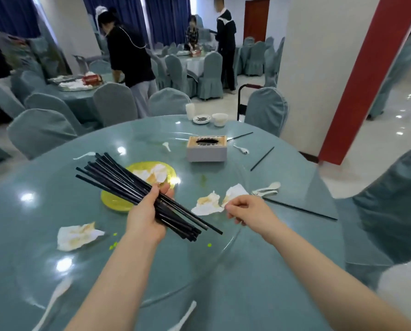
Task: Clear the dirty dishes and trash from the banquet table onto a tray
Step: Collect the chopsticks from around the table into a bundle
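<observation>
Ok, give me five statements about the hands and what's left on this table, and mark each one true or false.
1. The left hand grips a bundle of black chopsticks. True.
2. The right hand holds a white spoon. False: its fingers are at the edge of a crumpled napkin; whether they already pinch it is unclear.
3. The yellow plate has crumpled napkins on it. True.
4. The tissue box stands on the near edge of the table, beside the arms. False: it stands farther out, beyond the yellow plate.
5. A loose black chopstick lies on the table to the right of the right hand. True.
</observation>
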`<state>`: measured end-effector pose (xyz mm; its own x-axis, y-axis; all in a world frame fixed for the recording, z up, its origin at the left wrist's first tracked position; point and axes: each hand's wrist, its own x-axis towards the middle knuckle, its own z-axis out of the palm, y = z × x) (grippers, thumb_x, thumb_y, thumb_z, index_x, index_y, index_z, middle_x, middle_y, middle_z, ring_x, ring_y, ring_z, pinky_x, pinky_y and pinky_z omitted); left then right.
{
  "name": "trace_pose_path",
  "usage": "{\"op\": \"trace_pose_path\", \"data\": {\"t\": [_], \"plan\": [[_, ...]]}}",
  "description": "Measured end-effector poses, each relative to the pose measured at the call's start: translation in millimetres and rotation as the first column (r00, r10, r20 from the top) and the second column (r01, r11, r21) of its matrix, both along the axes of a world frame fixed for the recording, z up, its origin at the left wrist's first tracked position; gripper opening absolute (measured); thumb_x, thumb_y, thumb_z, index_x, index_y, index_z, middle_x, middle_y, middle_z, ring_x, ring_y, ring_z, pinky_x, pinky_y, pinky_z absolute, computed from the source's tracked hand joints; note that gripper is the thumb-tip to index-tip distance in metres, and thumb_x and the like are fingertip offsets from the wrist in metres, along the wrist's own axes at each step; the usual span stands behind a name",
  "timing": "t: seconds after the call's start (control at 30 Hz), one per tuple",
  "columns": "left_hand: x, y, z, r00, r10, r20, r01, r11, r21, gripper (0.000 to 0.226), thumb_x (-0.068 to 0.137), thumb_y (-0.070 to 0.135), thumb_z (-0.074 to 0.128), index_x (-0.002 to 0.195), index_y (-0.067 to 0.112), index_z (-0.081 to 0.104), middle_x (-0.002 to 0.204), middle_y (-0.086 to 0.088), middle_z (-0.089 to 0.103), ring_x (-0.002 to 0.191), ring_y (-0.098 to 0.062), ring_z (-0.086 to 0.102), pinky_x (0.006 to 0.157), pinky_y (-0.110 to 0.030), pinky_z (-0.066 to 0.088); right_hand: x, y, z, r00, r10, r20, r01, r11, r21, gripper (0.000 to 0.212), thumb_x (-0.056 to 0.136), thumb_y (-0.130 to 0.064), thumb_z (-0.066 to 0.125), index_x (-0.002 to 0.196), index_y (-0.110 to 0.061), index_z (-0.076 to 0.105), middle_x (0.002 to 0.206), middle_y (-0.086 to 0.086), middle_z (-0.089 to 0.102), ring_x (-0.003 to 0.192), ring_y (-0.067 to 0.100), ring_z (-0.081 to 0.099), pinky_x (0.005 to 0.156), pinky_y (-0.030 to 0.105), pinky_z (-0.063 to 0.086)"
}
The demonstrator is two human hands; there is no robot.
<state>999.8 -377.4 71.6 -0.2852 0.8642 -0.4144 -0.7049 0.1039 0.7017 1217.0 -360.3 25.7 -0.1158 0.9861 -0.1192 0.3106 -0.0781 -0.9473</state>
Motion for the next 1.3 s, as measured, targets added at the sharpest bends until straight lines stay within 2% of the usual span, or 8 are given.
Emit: {"op": "trace_pose_path", "data": {"t": [0.2, 0.37, 0.5, 0.6, 0.83, 1.1, 1.2, 1.3], "plan": [[60.2, 76.8, -26.5, 0.997, -0.072, -0.014, 0.070, 0.992, -0.107, 0.012, 0.097, 0.013, 0.052, 0.091, 0.011, 0.062, 0.068, -0.001, 0.073, 0.075, -0.013, 0.068, 0.061, -0.025, 0.053, 102.1, 92.7, -77.7, 0.933, -0.231, 0.277, 0.247, 0.969, -0.024, 0.008, 0.084, -0.025, 0.065, 0.077, -0.024, 0.068, 0.076, -0.006, 0.071, 0.069, 0.011, 0.062, 0.060, 0.023, 0.045], [93.2, 134.3, -49.2, 0.990, -0.127, -0.056, 0.117, 0.982, -0.148, 0.012, 0.097, 0.013, 0.053, 0.089, 0.011, 0.062, 0.070, -0.001, 0.074, 0.073, -0.013, 0.069, 0.059, -0.025, 0.052, 177.9, 135.6, -147.7, 0.639, -0.231, 0.734, 0.300, 0.953, 0.038, 0.031, 0.090, -0.014, 0.052, 0.121, -0.013, 0.059, 0.123, 0.011, 0.056, 0.112, 0.031, 0.051, 0.091, 0.033, 0.041], [112.1, 163.6, -67.8, 0.987, -0.159, -0.017, 0.154, 0.973, -0.170, 0.012, 0.097, 0.011, 0.053, 0.090, 0.010, 0.062, 0.071, -0.003, 0.074, 0.061, -0.014, 0.072, 0.044, -0.024, 0.053, 205.9, 145.5, -181.6, 0.454, -0.173, 0.874, 0.288, 0.957, 0.039, 0.037, 0.094, -0.018, 0.043, 0.131, -0.012, 0.045, 0.129, 0.008, 0.049, 0.117, 0.029, 0.044, 0.091, 0.034, 0.039], [118.6, 175.1, -82.3, 0.986, -0.168, -0.020, 0.161, 0.967, -0.196, 0.013, 0.097, 0.012, 0.052, 0.088, 0.011, 0.062, 0.067, -0.001, 0.073, 0.058, -0.012, 0.070, 0.045, -0.024, 0.054, 210.7, 144.4, -200.0, 0.405, -0.179, 0.897, 0.247, 0.966, 0.081, 0.023, 0.094, -0.018, 0.046, 0.113, -0.015, 0.059, 0.118, 0.005, 0.056, 0.107, 0.025, 0.050, 0.083, 0.032, 0.038], [105.0, 175.1, -110.6, 0.992, -0.127, -0.005, 0.121, 0.959, -0.257, 0.019, 0.097, 0.018, 0.052, 0.080, 0.016, 0.060, 0.053, 0.006, 0.058, 0.047, -0.008, 0.059, 0.059, -0.026, 0.047, 206.2, 149.4, -211.6, 0.419, -0.321, 0.849, 0.385, 0.910, 0.154, 0.031, 0.087, -0.020, 0.062, 0.116, -0.009, 0.058, 0.114, 0.016, 0.053, 0.107, 0.037, 0.047, 0.085, 0.041, 0.039], [89.3, 158.2, -126.9, 0.995, -0.101, 0.016, 0.101, 0.945, -0.312, 0.024, 0.095, 0.027, 0.056, 0.074, 0.018, 0.049, 0.047, 0.008, 0.043, 0.038, -0.006, 0.043, 0.041, -0.016, 0.040, 175.1, 146.8, -215.1, 0.485, -0.187, 0.854, 0.317, 0.948, 0.027, 0.013, 0.094, -0.019, 0.050, 0.104, -0.016, 0.058, 0.111, 0.008, 0.057, 0.107, 0.030, 0.048, 0.084, 0.037, 0.037], [91.1, 151.5, -126.5, 0.994, -0.104, 0.022, 0.106, 0.949, -0.297, 0.028, 0.088, 0.032, 0.064, 0.066, 0.021, 0.051, 0.044, 0.009, 0.034, 0.034, -0.005, 0.035, 0.037, -0.015, 0.037, 152.5, 140.1, -201.5, 0.625, -0.262, 0.736, 0.371, 0.928, 0.015, 0.011, 0.094, -0.012, 0.046, 0.092, -0.014, 0.056, 0.100, 0.010, 0.059, 0.098, 0.031, 0.053, 0.074, 0.035, 0.038], [96.4, 147.5, -123.7, 0.994, -0.106, 0.010, 0.104, 0.955, -0.278, 0.027, 0.084, 0.033, 0.068, 0.065, 0.023, 0.052, 0.045, 0.009, 0.032, 0.034, -0.006, 0.034, 0.036, -0.016, 0.035, 114.6, 141.3, -165.2, 0.859, -0.313, 0.405, 0.356, 0.934, -0.032, 0.021, 0.094, -0.010, 0.046, 0.075, -0.019, 0.048, 0.077, -0.003, 0.056, 0.073, 0.020, 0.052, 0.055, 0.027, 0.032]]}}
